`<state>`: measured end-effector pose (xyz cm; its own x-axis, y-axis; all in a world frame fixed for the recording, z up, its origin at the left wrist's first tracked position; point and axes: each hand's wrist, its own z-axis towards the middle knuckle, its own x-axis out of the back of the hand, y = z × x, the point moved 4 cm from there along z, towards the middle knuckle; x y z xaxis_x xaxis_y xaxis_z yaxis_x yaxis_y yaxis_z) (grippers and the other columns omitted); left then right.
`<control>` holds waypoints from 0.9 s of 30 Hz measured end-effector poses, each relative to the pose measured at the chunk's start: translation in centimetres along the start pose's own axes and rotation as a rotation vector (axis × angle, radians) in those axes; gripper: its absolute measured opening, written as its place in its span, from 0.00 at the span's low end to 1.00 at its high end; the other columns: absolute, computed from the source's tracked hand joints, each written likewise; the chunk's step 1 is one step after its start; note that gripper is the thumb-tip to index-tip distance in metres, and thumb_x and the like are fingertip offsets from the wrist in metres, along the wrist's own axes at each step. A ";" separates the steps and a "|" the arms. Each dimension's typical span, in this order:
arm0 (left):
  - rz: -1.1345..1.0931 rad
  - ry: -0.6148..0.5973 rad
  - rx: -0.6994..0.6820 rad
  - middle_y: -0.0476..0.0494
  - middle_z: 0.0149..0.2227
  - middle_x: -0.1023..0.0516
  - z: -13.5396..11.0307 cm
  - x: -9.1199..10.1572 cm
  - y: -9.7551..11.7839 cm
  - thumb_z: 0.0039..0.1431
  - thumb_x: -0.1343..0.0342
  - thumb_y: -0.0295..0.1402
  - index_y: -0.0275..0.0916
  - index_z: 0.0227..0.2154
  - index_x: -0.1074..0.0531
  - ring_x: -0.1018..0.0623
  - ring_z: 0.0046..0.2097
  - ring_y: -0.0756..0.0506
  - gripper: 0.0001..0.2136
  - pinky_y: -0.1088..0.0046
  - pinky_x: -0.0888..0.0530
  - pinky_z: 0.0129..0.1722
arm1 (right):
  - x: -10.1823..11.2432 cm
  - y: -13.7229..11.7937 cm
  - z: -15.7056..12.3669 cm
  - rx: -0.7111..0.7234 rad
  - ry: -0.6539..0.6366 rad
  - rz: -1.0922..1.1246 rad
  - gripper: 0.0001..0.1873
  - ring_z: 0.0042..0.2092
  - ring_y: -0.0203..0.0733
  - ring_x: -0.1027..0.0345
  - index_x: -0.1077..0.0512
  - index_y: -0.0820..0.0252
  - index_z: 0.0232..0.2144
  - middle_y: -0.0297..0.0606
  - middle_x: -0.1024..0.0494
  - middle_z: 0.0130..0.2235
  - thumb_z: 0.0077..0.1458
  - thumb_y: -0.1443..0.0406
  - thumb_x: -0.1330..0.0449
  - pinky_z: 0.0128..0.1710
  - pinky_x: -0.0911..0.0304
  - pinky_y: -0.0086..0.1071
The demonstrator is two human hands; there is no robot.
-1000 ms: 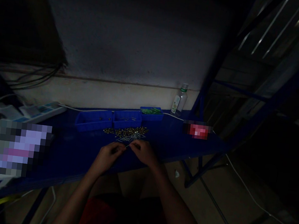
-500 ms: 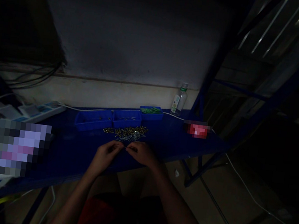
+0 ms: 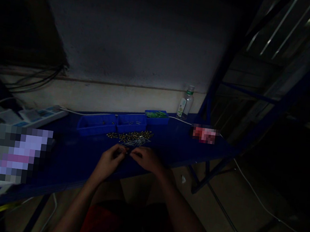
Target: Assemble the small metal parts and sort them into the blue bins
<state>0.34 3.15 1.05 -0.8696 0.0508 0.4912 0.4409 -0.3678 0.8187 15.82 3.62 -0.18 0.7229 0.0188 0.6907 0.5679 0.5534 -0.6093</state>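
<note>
In the head view, on the near side of the brass-coloured pieces [image 3: 134,135], the left hand [image 3: 110,160] pinches a barely visible small part [image 3: 127,152]; the right hand [image 3: 146,158] has narrowed fingers, contents unclear. A loose pinch could drop it.

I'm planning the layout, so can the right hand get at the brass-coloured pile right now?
Probably yes: the brass-coloured pile lies just beyond the right hand, with only low, loose silvery pins along its near edge.
</note>
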 end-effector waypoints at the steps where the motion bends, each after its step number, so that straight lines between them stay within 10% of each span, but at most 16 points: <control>1: -0.012 0.009 0.005 0.44 0.36 0.23 0.0 0.0 0.0 0.53 0.51 0.40 0.37 0.31 0.31 0.25 0.39 0.45 0.11 0.73 0.31 0.39 | 0.0 0.1 0.0 -0.007 0.009 0.008 0.10 0.34 0.33 0.33 0.28 0.57 0.33 0.33 0.25 0.34 0.57 0.61 0.48 0.34 0.43 0.24; 27: 0.196 -0.051 0.011 0.45 0.35 0.22 0.1 -0.3 -0.4 0.54 0.50 0.44 0.38 0.35 0.26 0.24 0.36 0.45 0.16 0.73 0.31 0.36 | 0.3 0.7 0.1 -0.036 0.084 0.219 0.11 0.35 0.33 0.32 0.30 0.59 0.35 0.33 0.25 0.33 0.58 0.61 0.50 0.35 0.41 0.24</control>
<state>0.47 3.41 0.60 -0.7546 0.0258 0.6556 0.6034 -0.3650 0.7090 16.39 4.10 -0.35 0.8597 0.0655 0.5066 0.4061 0.5139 -0.7556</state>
